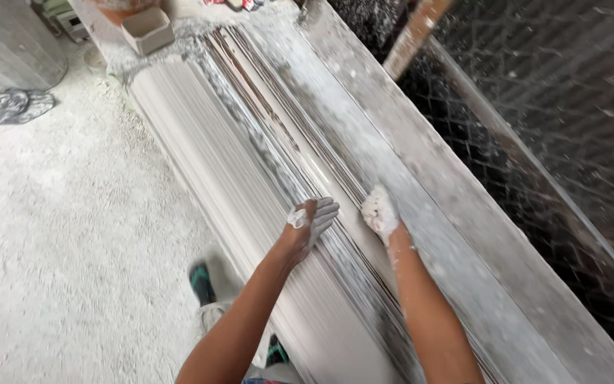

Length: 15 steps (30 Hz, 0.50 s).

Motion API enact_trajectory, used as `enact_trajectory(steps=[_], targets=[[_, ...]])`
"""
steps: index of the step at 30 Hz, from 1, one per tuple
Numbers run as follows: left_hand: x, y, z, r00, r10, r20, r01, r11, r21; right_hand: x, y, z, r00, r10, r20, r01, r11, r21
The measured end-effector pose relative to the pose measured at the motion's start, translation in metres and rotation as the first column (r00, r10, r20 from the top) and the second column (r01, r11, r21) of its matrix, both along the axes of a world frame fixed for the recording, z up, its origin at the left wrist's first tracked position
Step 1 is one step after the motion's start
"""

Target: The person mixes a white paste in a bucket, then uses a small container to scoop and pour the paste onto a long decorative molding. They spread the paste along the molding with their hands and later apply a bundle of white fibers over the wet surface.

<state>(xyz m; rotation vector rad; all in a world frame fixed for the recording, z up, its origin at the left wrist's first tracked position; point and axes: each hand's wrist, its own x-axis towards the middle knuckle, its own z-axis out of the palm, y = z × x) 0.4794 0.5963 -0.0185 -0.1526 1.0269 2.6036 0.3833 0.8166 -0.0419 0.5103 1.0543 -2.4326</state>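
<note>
Dusty bench (477, 235), ribbed white plaster moulding (250, 185)

a long pale-grey ribbed plaster moulding (250, 178) carries thin dark brown lines along its grooves, on a dusty white-grey tabletop (421, 163). white plaster coats the right hand (380, 212) and dabs the left hand (310, 220). a small beige rectangular box (148, 30) sits on the tabletop; the floor (51, 235) is speckled white; dark wire mesh (534, 128) is flecked white.
</note>
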Motion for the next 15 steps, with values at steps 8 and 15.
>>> enact_trajectory(steps=[8, 15], targets=[[-0.183, -0.143, -0.072, 0.978, 0.077, -0.194, -0.064, 0.995, 0.075, -0.210, -0.185, -0.038, 0.966, 0.052, -0.254, 0.102, 0.825, 0.556], [-0.250, -0.257, -0.053, 0.999, 0.027, 0.044, -0.017, 0.975, -0.221, -0.353, -0.318, -0.086, 0.836, 0.203, -0.509, 0.152, 0.807, 0.571]])
